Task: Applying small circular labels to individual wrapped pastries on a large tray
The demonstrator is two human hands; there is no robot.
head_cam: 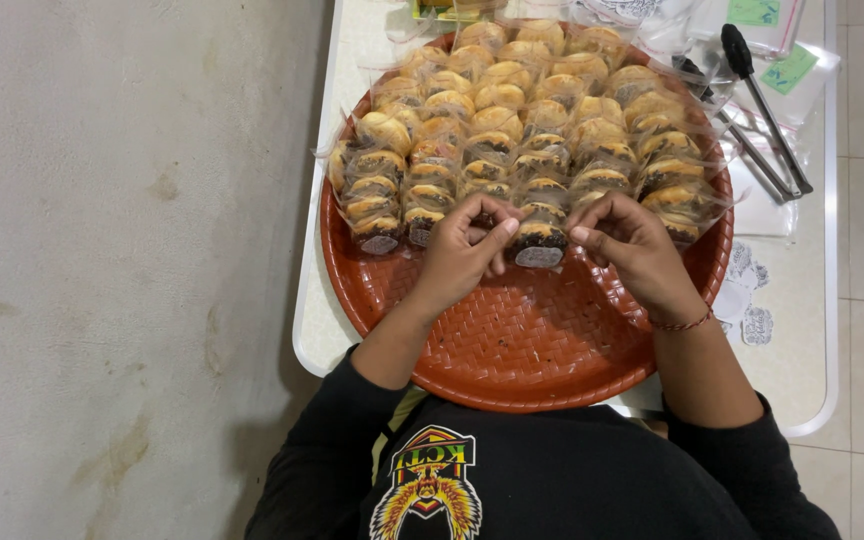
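A round reddish-brown woven tray (pixel 522 350) lies on a white table and holds several rows of small round pastries (pixel 512 120), each wrapped in clear plastic. Both hands meet at the front row. My left hand (pixel 462 255) and my right hand (pixel 632 250) pinch the clear wrapper of one wrapped pastry (pixel 539 240) with a dark filling, which stands on its edge at the front of the middle row. The fingertips of both hands are closed on the plastic on either side of it.
Metal tongs (pixel 767 115) with a black grip lie at the table's far right, beside clear bags with green labels (pixel 787 70). Round white stickers (pixel 747 300) lie right of the tray. A bare grey floor lies to the left.
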